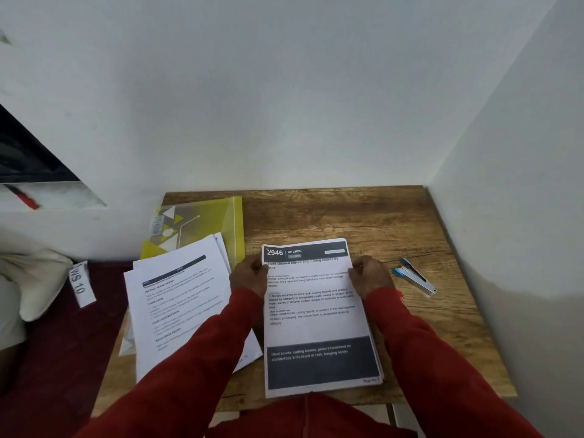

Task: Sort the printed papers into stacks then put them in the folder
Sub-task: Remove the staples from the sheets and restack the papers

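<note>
A stack of printed papers (pixel 319 324) headed "2946 KITCHEN" lies in the middle of the wooden table (pixel 363 216). My left hand (pixel 249 276) grips its left edge near the top, and my right hand (pixel 369 276) grips its right edge at the same height. A second, looser pile of printed papers (pixel 177 298) lies to the left, fanned out. Beneath that pile's far end lies a yellow translucent folder (pixel 202 222) with a grey and white pattern.
A blue and silver stapler (pixel 415 276) lies on the table right of the stack. White walls close in behind and on the right. Left of the table are a dark red surface, a white cushion (pixel 34 279) and a label reading "WS 10" (pixel 80 284).
</note>
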`<state>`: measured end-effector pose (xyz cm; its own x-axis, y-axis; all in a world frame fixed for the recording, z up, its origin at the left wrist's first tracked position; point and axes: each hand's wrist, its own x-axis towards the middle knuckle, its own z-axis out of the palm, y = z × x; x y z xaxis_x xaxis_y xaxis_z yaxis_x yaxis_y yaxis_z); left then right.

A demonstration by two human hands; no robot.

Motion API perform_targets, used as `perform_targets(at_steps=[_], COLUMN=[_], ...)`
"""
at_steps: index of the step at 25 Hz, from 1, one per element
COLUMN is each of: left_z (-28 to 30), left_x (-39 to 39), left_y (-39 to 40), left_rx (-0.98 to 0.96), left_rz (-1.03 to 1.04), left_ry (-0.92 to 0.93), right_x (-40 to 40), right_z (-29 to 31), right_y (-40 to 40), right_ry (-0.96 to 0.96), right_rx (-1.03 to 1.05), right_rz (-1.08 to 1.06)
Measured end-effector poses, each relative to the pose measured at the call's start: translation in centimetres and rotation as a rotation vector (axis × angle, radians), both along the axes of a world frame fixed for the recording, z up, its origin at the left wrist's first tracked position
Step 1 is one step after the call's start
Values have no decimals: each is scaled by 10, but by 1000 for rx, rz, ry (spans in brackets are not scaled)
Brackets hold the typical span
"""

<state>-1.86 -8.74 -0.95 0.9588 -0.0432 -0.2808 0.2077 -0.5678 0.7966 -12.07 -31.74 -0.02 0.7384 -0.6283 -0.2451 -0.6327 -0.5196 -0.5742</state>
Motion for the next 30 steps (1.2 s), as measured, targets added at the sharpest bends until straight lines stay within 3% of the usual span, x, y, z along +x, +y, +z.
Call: perform_targets(at_steps=[6,30], left_z=[5,4], left_x=[8,19], left_y=[4,3], left_rx=[129,-55], left_rz=[-42,79], left_ry=[-13,191], right_x=[2,-8], right_z=[1,5], right_y=[1,9], right_ry=[9,-50], right_rx=[10,27], right_rz=[5,10])
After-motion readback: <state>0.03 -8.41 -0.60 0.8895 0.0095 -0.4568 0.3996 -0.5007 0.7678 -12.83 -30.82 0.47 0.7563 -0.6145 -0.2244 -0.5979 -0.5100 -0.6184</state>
